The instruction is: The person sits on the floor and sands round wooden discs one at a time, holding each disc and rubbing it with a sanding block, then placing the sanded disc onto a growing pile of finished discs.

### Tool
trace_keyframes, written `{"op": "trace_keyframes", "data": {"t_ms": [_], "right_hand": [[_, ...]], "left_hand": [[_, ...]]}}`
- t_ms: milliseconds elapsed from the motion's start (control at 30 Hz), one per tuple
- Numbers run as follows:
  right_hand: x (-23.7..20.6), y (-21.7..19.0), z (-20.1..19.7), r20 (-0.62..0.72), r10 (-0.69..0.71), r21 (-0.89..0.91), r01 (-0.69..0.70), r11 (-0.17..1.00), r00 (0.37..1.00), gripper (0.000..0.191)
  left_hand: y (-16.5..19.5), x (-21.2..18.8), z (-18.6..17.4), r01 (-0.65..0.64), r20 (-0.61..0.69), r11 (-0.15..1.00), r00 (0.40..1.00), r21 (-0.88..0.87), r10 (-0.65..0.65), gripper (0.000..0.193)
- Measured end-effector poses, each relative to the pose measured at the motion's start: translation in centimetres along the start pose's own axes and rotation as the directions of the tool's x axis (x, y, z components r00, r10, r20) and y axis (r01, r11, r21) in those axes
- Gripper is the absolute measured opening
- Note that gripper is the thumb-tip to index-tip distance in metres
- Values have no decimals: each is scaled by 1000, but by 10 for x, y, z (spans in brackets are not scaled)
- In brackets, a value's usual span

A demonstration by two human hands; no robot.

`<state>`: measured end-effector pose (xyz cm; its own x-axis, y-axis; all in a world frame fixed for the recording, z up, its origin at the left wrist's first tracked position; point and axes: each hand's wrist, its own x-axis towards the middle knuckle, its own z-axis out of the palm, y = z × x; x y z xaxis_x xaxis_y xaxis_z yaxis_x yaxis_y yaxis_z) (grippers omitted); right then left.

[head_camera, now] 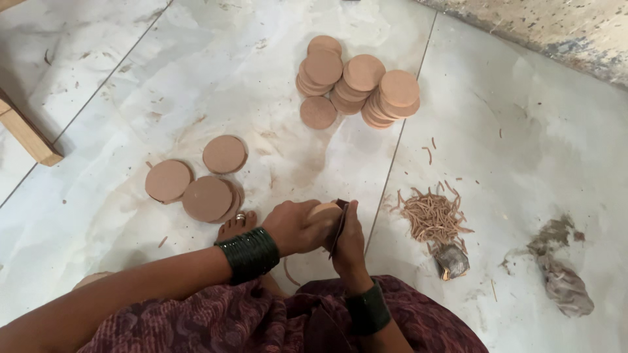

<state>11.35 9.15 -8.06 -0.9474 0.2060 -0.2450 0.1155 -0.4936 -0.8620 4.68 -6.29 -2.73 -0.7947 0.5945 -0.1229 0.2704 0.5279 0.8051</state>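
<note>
My left hand (296, 227) grips a round brown clay disc (324, 210) held on edge just above my lap. My right hand (348, 243) presses a thin dark blade (339, 225) against the disc's rim. Both wrists wear stacks of dark green bangles. A foot with a toe ring (237, 225) pokes out just left of my left hand. My lap is covered by maroon patterned cloth (275, 320).
Three flat clay discs (207, 198) lie on the white marble floor to the left. Stacks of several discs (356, 82) sit farther ahead. A heap of clay shavings (433, 217) and a crumpled rag (564, 285) lie to the right. A wooden leg (26, 134) stands at far left.
</note>
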Motion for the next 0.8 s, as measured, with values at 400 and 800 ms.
{"op": "trace_keyframes", "data": {"t_ms": [400,800], "right_hand": [[-10,-3,7,-72,69,-154,-79,985,995,57],[0,-7,-21,81,-251,-437,261,861,965,65]], "left_hand": [[-3,3,-9,-196,-248,927,962,-319,118,30],[2,1,-8,-326,-204,943,921,68,332,31]]}}
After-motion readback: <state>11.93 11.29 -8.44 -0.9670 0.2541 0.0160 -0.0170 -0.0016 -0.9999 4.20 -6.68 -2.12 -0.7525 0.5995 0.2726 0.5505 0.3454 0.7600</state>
